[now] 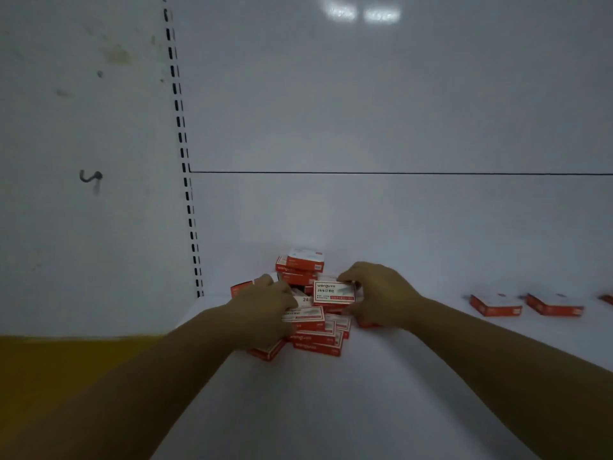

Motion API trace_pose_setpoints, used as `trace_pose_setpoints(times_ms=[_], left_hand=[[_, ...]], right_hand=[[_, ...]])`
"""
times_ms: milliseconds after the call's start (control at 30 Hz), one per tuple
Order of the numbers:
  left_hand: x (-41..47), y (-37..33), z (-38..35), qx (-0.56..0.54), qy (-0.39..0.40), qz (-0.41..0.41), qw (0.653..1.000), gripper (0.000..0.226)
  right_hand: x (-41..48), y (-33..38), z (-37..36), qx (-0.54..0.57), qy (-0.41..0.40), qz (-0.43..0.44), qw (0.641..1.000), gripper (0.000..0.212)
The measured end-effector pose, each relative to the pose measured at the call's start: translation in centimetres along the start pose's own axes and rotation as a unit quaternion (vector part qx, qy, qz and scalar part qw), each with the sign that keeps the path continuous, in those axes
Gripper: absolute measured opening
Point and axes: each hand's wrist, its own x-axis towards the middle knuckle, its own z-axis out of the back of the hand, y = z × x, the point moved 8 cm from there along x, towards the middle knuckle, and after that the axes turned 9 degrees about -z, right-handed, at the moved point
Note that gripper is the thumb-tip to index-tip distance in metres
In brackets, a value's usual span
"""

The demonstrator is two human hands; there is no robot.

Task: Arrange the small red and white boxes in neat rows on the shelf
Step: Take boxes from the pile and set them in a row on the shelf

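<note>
Heap of staple boxes (315,340) on white shelf (331,410). Our right hand (381,297) pinches one upturned staple box (333,292). Our left hand (265,307) rests on the heap, grip unclear.

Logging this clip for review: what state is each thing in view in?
right hand: grips the labelled box.
left hand: on the box pile, grip unclear.
labelled box: tilted up, held over the heap.
box pile: jumbled, not in rows.
two flat boxes: lying flat, side by side, apart.
</note>
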Motion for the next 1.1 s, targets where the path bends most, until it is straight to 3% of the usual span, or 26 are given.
trace_pose_setpoints(times_ms=[100,233,367,733,1100], left_hand=[[-0.1,-0.2,0.7,-0.029,-0.009,0.010,0.999,0.047],[-0.1,-1.9,4.2,-0.059,-0.116,0.008,0.991,0.043],[1.8,-8.2,6.9,-0.049,-0.177,-0.013,0.983,0.042],[12.6,-33.7,9.1,-0.079,-0.208,-0.105,0.969,0.040],[26.3,-43.1,5.6,-0.135,-0.167,-0.150,0.965,0.043]], right_hand=[[-1.5,-1.1,1.5,-0.012,-0.028,-0.018,0.999,0.043],[-4.5,-4.0,4.3,-0.013,-0.051,-0.041,0.998,0.045],[-9.4,-8.8,8.1,-0.021,-0.065,-0.077,0.995,0.050],[-26.9,-28.5,19.9,-0.062,-0.119,-0.211,0.968,0.051],[-29.3,-45.0,20.3,-0.095,-0.082,-0.317,0.940,0.050]])
